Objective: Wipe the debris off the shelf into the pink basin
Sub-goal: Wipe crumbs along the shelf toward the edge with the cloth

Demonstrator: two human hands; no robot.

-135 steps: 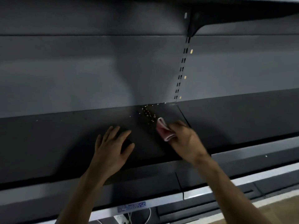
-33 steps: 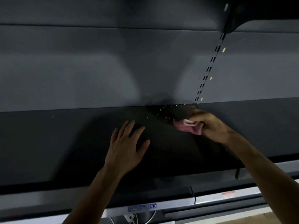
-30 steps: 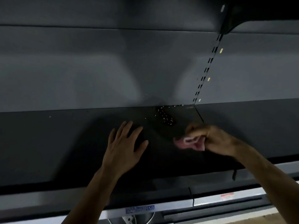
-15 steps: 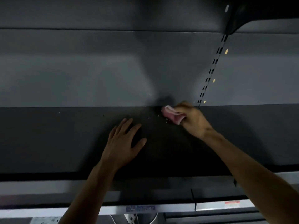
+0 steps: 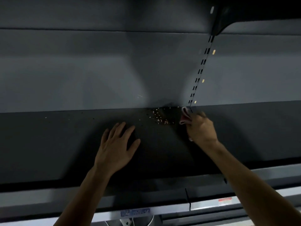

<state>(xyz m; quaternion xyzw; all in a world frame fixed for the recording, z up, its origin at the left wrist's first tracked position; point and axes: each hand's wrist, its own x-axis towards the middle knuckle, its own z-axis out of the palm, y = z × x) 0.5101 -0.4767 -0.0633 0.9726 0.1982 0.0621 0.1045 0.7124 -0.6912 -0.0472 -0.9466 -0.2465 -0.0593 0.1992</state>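
Observation:
A patch of small pale debris grains (image 5: 158, 116) lies on the dark shelf (image 5: 57, 144) close to the grey back wall. My right hand (image 5: 201, 128) grips a folded pink cloth (image 5: 184, 115) just right of the grains, at the back corner by the slotted upright. My left hand (image 5: 117, 145) rests flat on the shelf with its fingers spread, in front of and left of the debris. No pink basin is in view.
A slotted upright (image 5: 201, 70) runs up the back wall, with a dark bracket (image 5: 219, 20) at the top right. A few stray specks (image 5: 45, 117) lie at the far left. The shelf's front rail carries a blue price label (image 5: 135, 212) and a red-and-white sticker (image 5: 225, 201).
My right hand has moved the cloth from on top of the grains to their right, so the debris patch shows again. My left hand stays flat in place.

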